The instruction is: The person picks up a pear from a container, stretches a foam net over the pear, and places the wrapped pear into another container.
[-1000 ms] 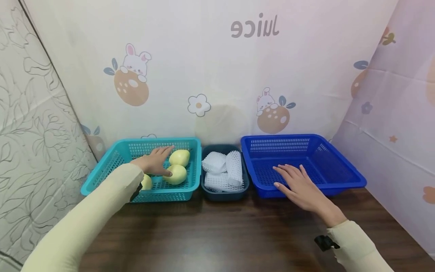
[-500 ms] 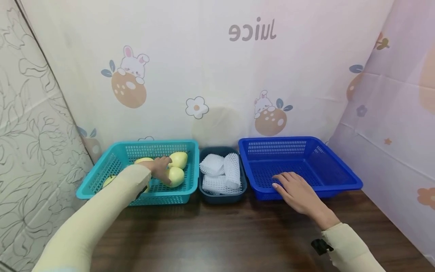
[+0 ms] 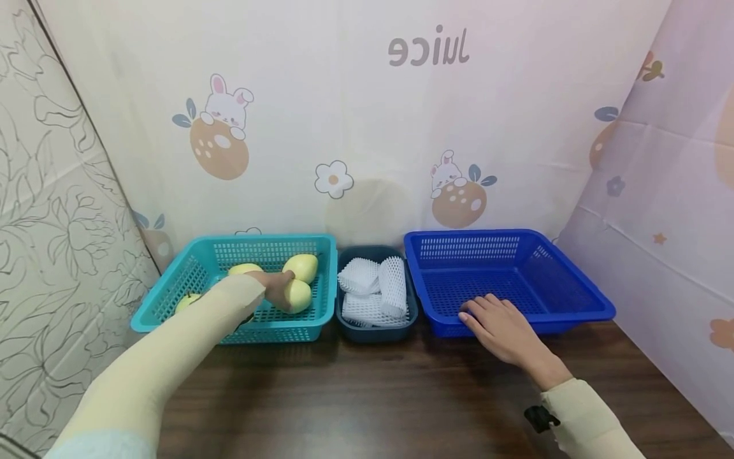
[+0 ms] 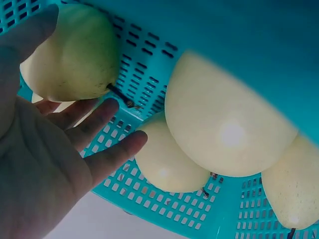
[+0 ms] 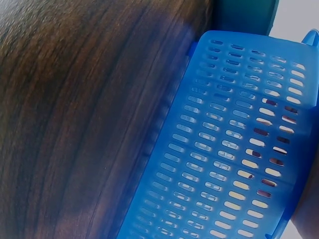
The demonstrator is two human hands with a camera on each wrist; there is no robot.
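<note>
My left hand [image 3: 276,290] is inside the teal basket [image 3: 330,306], gripping a pale yellow-green pear [image 3: 301,297] near its right end. In the left wrist view the thumb lies on one side of this pear [image 4: 75,55] and the fingers on the other; its dark stem points away from the palm. Just behind it sits another pear [image 3: 302,265]. More pears [image 3: 244,269] lie to the left, partly hidden by the sleeve. My right hand [image 3: 504,331] rests on the near rim of the blue basket [image 3: 573,314], with its fingers over the inner side, partly visible through the slots.
Between the two baskets stands a small dark bin [image 3: 375,334] filled with white foam net sleeves [image 3: 392,287]. A dark wooden table [image 3: 355,395] carries everything. Patterned cloth [image 3: 367,127] hangs directly behind and at both sides.
My left hand has come down onto the front right pear and closed around it. My right hand has lowered slightly onto the blue basket's rim.
</note>
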